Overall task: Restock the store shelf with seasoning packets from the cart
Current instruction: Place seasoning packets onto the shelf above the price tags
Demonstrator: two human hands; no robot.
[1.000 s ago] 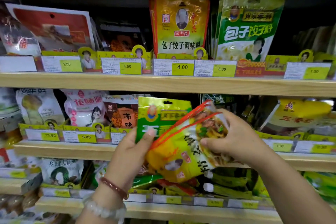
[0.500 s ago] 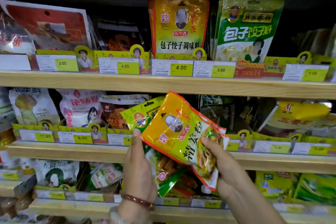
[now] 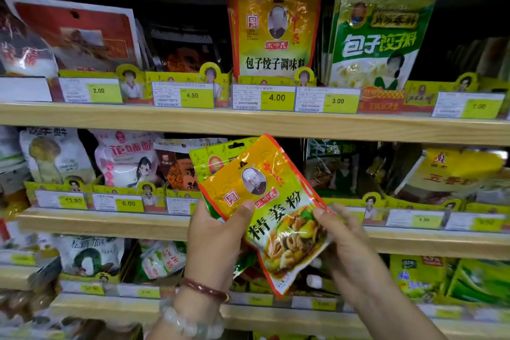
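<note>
Wooden shelf behind; tilted yellow red-edged packet, both hands pinching.

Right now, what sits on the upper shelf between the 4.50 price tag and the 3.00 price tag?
In the head view, the 4.00 price tag lies between the 4.50 price tag and the 3.00 price tag, with the yellow portrait packet standing behind it.
</note>
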